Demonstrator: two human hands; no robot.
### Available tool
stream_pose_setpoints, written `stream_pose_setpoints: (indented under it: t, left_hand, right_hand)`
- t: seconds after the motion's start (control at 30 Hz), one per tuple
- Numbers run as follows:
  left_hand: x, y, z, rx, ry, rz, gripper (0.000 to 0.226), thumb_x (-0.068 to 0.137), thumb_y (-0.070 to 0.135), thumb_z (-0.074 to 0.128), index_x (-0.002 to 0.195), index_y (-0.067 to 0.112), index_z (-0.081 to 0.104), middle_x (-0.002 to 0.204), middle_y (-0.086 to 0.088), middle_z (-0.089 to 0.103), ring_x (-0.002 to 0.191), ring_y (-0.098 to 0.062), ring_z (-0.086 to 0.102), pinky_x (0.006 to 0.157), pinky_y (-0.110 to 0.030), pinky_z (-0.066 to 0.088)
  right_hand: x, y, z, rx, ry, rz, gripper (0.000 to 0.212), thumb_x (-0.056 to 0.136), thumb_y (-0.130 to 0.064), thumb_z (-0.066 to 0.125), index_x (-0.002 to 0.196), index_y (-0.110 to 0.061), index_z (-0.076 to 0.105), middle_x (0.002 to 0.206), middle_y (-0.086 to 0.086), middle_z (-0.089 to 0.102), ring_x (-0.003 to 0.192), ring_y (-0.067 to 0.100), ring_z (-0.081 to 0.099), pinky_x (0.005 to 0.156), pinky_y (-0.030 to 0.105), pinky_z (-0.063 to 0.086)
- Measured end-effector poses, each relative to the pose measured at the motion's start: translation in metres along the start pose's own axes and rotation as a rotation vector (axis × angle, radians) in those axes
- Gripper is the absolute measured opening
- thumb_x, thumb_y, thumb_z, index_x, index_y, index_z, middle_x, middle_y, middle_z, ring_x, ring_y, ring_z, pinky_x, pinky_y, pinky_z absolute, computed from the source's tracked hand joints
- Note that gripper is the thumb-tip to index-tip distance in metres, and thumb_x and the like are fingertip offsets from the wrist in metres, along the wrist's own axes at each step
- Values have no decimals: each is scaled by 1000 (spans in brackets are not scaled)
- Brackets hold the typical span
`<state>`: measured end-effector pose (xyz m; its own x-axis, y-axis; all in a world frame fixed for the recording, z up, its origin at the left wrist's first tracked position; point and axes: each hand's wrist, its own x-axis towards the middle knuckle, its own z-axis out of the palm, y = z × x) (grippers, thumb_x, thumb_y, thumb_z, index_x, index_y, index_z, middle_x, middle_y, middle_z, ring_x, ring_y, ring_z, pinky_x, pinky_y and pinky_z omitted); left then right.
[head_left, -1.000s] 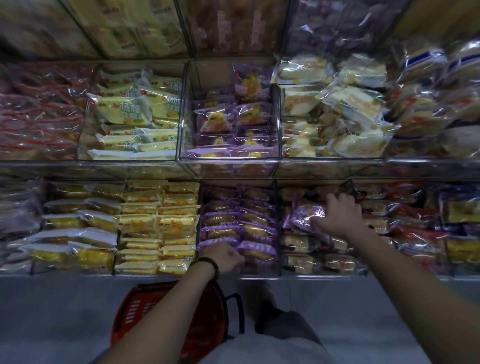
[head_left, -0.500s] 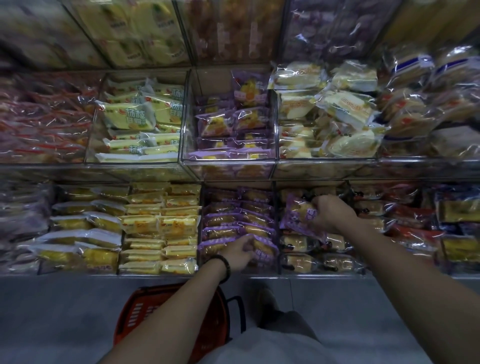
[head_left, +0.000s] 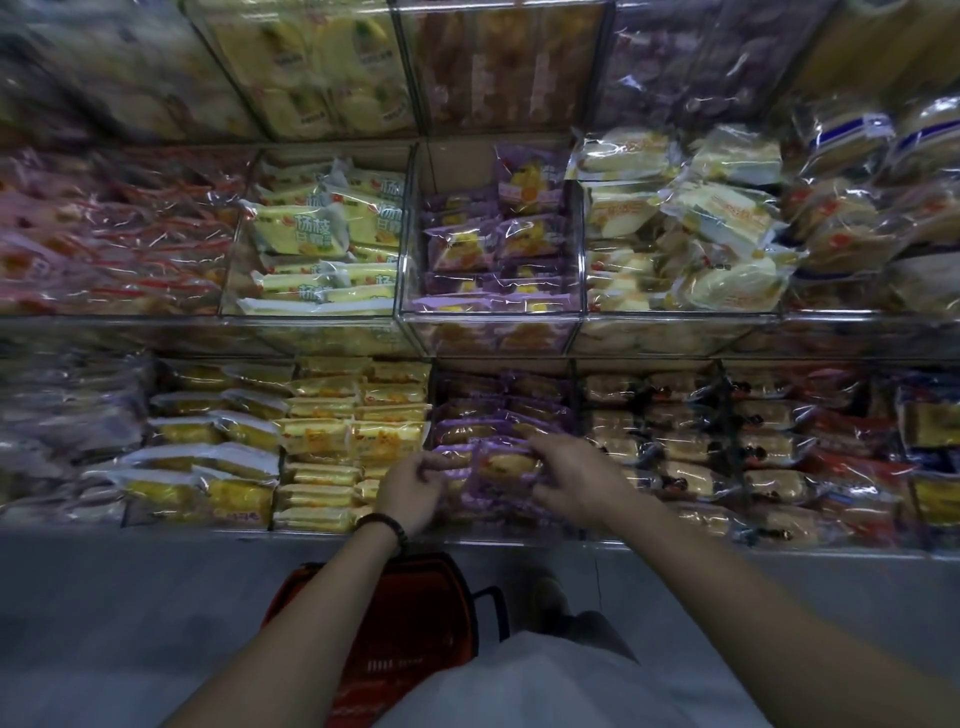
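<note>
A purple-wrapped snack packet (head_left: 501, 464) lies across the top of the purple packets in the lower shelf bin (head_left: 498, 410). My left hand (head_left: 415, 486) pinches its left end with curled fingers. At the packet's right end my right hand (head_left: 571, 478) holds it from above, fingers curled over the wrapper. Both hands are over the front of that purple bin, close together.
Clear acrylic bins (head_left: 488, 332) on two shelf levels hold yellow (head_left: 353, 436), purple, brown (head_left: 675, 447) and red (head_left: 841, 431) wrapped snacks. A red shopping basket (head_left: 395, 623) stands on the grey floor below my left forearm. My shoe (head_left: 545, 590) is beside it.
My right hand has come left from the brown-packet bin with the purple packet to the purple bin. My left hand has risen slightly and taken the packet's left end.
</note>
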<state>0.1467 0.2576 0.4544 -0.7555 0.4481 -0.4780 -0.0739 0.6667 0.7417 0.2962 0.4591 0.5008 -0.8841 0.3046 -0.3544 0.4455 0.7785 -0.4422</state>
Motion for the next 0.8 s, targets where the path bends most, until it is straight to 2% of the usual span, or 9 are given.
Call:
stream_pose_setpoints:
  t: [0.1, 0.27, 0.37, 0.43, 0.5, 0.57, 0.63, 0.73, 0.8]
  left_hand:
    - [-10, -11, -16, 42, 102, 46, 13, 93, 14, 70, 101, 24, 70, 82, 4, 69, 72, -18, 67, 61, -26, 51]
    - [-21, -25, -23, 107, -26, 110, 47, 75, 20, 91, 113, 36, 68, 84, 8, 70, 69, -5, 68, 58, -12, 47]
    - [-23, -27, -19, 182, -87, 161, 51, 73, 15, 91, 117, 31, 70, 85, 14, 69, 64, 3, 61, 66, -16, 49]
    - [-23, -25, -17, 278, -88, 183, 42, 79, 13, 85, 116, 27, 72, 92, 13, 66, 72, 2, 59, 65, -5, 42]
    - [-20, -24, -15, 384, -74, 181, 31, 82, 14, 81, 110, 26, 75, 99, 7, 66, 85, -8, 61, 71, -10, 41]
    - [-16, -28, -11, 456, -70, 154, 22, 82, 15, 79, 102, 26, 75, 101, 2, 66, 95, -17, 66, 77, -19, 42]
    - [-12, -30, -9, 514, -46, 151, 19, 83, 16, 77, 98, 27, 74, 101, 2, 67, 98, -20, 67, 77, -21, 42]
    - [-7, -26, -7, 568, -26, 156, 18, 86, 21, 78, 101, 30, 74, 109, 4, 69, 101, -18, 66, 84, -26, 51]
    - [-3, -24, -5, 609, -34, 147, 18, 87, 24, 78, 104, 31, 75, 114, 4, 70, 104, -19, 68, 88, -29, 55]
  right_hand:
    - [8, -23, 23, -37, 11, -75, 37, 86, -36, 69, 121, -30, 58, 126, -1, 65, 117, 25, 61, 89, 39, 55]
    - [24, -51, 56, -82, -5, -141, 31, 87, -30, 70, 117, -28, 63, 123, 2, 68, 115, 28, 64, 88, 38, 54]
    - [31, -54, 72, -91, -38, -88, 42, 88, -39, 72, 126, -25, 60, 133, 7, 59, 118, 32, 62, 93, 40, 54]
    - [30, -50, 80, -73, -37, -53, 53, 88, -44, 74, 133, -24, 56, 139, 9, 52, 118, 34, 61, 95, 41, 54]
    - [24, -44, 85, -48, -19, -29, 55, 89, -41, 74, 137, -22, 56, 141, 9, 50, 119, 33, 59, 95, 38, 52]
    - [16, -37, 87, -56, 18, 13, 59, 87, -50, 75, 137, -28, 56, 138, 6, 53, 121, 29, 58, 96, 40, 54]
    - [10, -34, 88, -56, 32, 67, 55, 87, -57, 72, 135, -34, 57, 134, 4, 57, 120, 27, 58, 95, 42, 56]
    - [9, -35, 86, 0, -14, 119, 41, 94, -38, 70, 133, -29, 61, 128, 4, 59, 119, 26, 60, 101, 38, 52]
    - [10, -37, 90, -1, -9, 134, 33, 97, -29, 67, 130, -26, 63, 123, 5, 62, 116, 26, 63, 97, 36, 52]
